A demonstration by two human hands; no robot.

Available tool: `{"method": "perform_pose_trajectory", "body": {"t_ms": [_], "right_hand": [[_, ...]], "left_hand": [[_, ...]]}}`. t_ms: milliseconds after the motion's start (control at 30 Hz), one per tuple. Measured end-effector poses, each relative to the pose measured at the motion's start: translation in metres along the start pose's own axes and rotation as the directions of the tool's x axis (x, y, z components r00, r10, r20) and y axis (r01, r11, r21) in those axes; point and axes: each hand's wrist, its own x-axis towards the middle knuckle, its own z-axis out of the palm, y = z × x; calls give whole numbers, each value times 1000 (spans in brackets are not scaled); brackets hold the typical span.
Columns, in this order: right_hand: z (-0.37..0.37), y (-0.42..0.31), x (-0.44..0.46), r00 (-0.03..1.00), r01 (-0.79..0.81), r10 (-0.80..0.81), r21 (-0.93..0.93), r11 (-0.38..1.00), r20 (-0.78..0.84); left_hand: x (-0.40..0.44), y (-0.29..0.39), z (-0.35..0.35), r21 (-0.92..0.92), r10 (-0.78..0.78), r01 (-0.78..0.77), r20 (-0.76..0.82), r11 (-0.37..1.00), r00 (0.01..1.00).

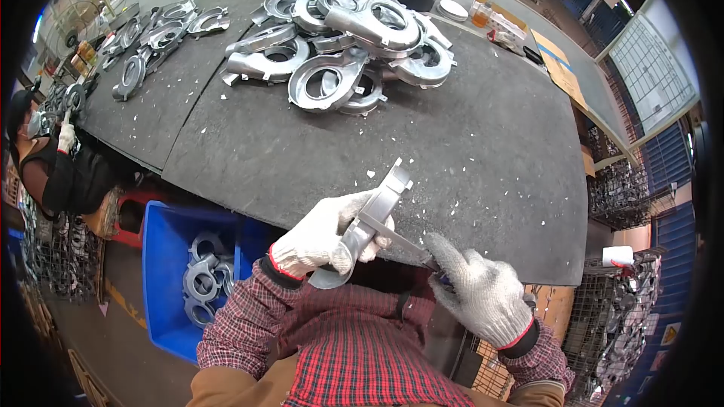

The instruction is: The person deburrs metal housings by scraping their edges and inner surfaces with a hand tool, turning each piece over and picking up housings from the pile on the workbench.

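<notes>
- Head view: the left hand (pixel 318 232), in a white glove, is closed around one metal part (pixel 382 206), which stands tilted at the near edge of the dark table (pixel 490 151), about six o'clock from the large pile (pixel 324 83).
- The right hand (pixel 483 295), also gloved, is closed on the handle end of a flat tool (pixel 397 240); the handle is mostly hidden by the fingers. The two hands are near each other, but apart.
- The flat tool crosses the side of the metal part, and its far end is at the part's body, beside the left fingers.
- To do this well, I think the left grip should be firm, so that the metal part does not turn under the pressure.
- It seems wise to place the left fingertips away from the path of the tool, and to use short, even strokes with the blade lying flat.
- Pressing too hard could make the tool slip or scratch the metal.
- Small pale chips lie on the table, so the part is better held above them.
- At eight o'clock is a blue bin (pixel 153 279) with similar parts inside; at nine o'clock, another person (pixel 45 162) works.
</notes>
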Motion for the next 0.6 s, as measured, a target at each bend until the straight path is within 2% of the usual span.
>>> {"method": "perform_pose_trajectory", "body": {"t_ms": [100, 133, 200, 233, 300, 333, 400, 433, 467, 533, 567, 600], "right_hand": [[-8, -4, 2, 997, -24, 25, -12, 1000, 79], [-9, -4, 4, 997, -24, 25, -10, 1000, 77], [-10, -1, 8, 994, 1, -27, 240, 971, 105], [-9, 5, 11, 994, -6, -21, 244, 970, 108], [-7, 18, 17, 937, -30, -180, 579, 815, 301], [-9, 15, 17, 937, -28, -181, 579, 815, 300], [-15, 6, 17, 949, -35, -104, 427, 904, 298], [-6, 10, 15, 969, 24, -119, 397, 918, 218], [-3, 7, 13, 968, 30, -125, 397, 917, 218], [1, 0, 12, 989, 60, -70, 75, 995, 129], [0, -4, 12, 989, 59, -69, 79, 995, 129], [-2, -7, 12, 992, 13, -13, 7, 1000, 129]], "left_hand": [[0, 0, -1, 27, -21, 21, -14, 999, 1000], [1, -2, -2, 37, -28, 26, 48, 999, 998], [4, -4, -4, 50, -42, 37, 113, 998, 993], [7, -6, -3, 81, 6, -12, 75, 997, 997], [6, -5, 3, 120, 78, -76, -20, 990, 997], [7, -6, 2, 121, 79, -76, -20, 990, 997], [4, -7, -4, 171, 76, -70, -26, 983, 997], [3, -7, -4, 171, 78, -72, -33, 983, 996], [3, -7, -4, 169, 71, -66, -26, 983, 997], [1, -6, -4, 167, 53, -50, -10, 985, 999], [1, -5, -4, 169, 49, -47, -10, 985, 999], [1, -5, -4, 169, 38, -37, -3, 985, 999]]}}
